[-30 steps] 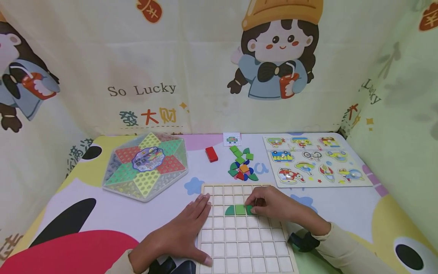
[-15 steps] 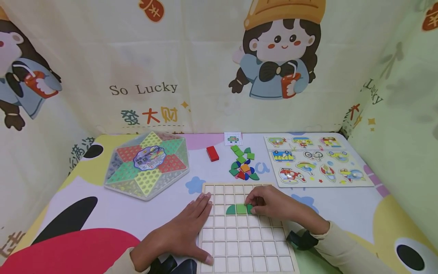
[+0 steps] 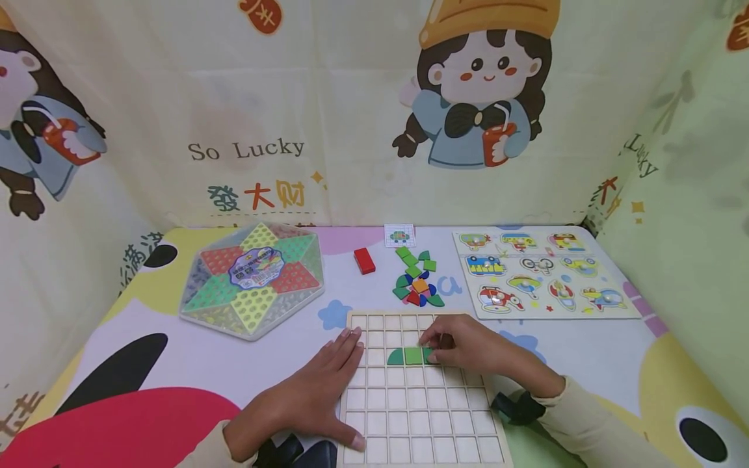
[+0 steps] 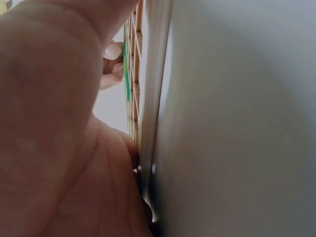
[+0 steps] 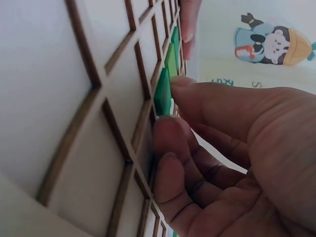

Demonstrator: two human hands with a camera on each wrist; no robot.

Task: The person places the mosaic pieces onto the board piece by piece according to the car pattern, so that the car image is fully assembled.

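A wooden grid board (image 3: 407, 420) lies in front of me in the head view. My left hand (image 3: 313, 396) rests along its left edge with the fingers straight. One row of the board holds a dark green quarter-circle tile (image 3: 396, 357) and, to its right, a light green square tile (image 3: 413, 355). At the square's right side, my right hand (image 3: 471, 344) pinches another dark green tile (image 5: 163, 94) between thumb and fingers. This tile stands slightly proud of the grid in the right wrist view, and the fingers partly cover it.
Loose coloured tiles (image 3: 418, 285) lie beyond the board, below a small pattern card (image 3: 400, 236). A red block (image 3: 364, 260) sits to their left. Farther left is a hexagonal Chinese checkers set (image 3: 251, 281); at right lies a vehicle puzzle board (image 3: 541, 276).
Both hands keep almost the same places on the board, and the right fingers stay at the dark green tile. The head view has shifted slightly.
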